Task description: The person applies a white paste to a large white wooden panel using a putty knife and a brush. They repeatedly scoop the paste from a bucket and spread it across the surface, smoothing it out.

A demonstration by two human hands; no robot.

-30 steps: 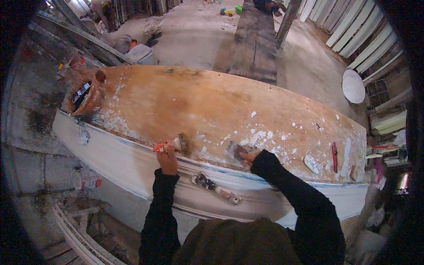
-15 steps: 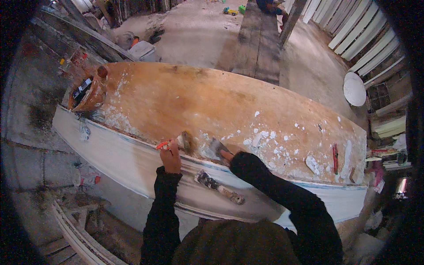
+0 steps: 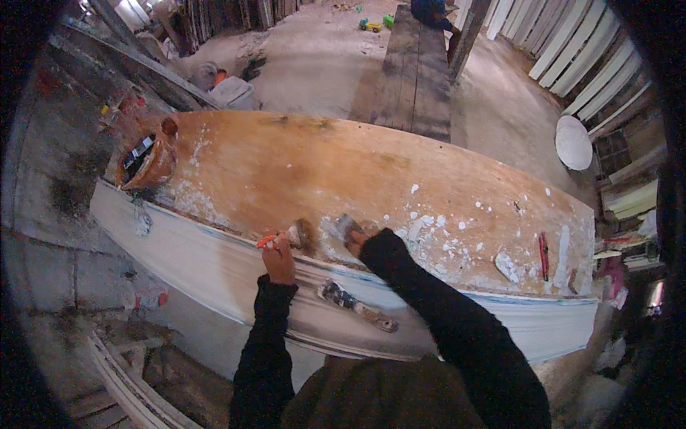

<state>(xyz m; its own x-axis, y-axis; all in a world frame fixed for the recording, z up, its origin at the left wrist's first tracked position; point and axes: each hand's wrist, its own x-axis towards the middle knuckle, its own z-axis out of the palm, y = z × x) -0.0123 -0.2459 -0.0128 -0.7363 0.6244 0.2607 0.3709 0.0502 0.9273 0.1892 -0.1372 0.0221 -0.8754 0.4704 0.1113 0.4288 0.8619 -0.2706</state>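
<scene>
Gripping an orange-handled tool (image 3: 267, 242) in L hand (image 3: 279, 262), w/ fingers curled round it and broad end pointing right, over the near edge of a long plywood panel (image 3: 343, 161). Too small to tell if brush or scraper. Prob. kept at the ready there, close to R hand (image 3: 356, 243).

Pinching a grey flat-bladed scraper (image 3: 341, 224) betw. thumb and fingers of R hand, w/ blade toward upper L, low over the wood; can't tell if touching. Held close to the blade, prob. for firmer control.

Spread crosswise in front of the body, w/ panel face up and white side (image 3: 175, 243) facing the wearer: prob. set so for easy reach w/ both hands. Dotted w/ white spots (image 3: 426, 220), mostly R of the scraper.

Laid along the white side, just below both hands: a stained brush-like tool (image 3: 357, 306), prob. for a quick grab. Parked at far L end of panel: a brown container (image 3: 164, 169) w/ dark contents, prob. to stay off the work area. Left near R end: a slim red tool (image 3: 544, 256), well apart from either hand, likely for the same reason.
</scene>
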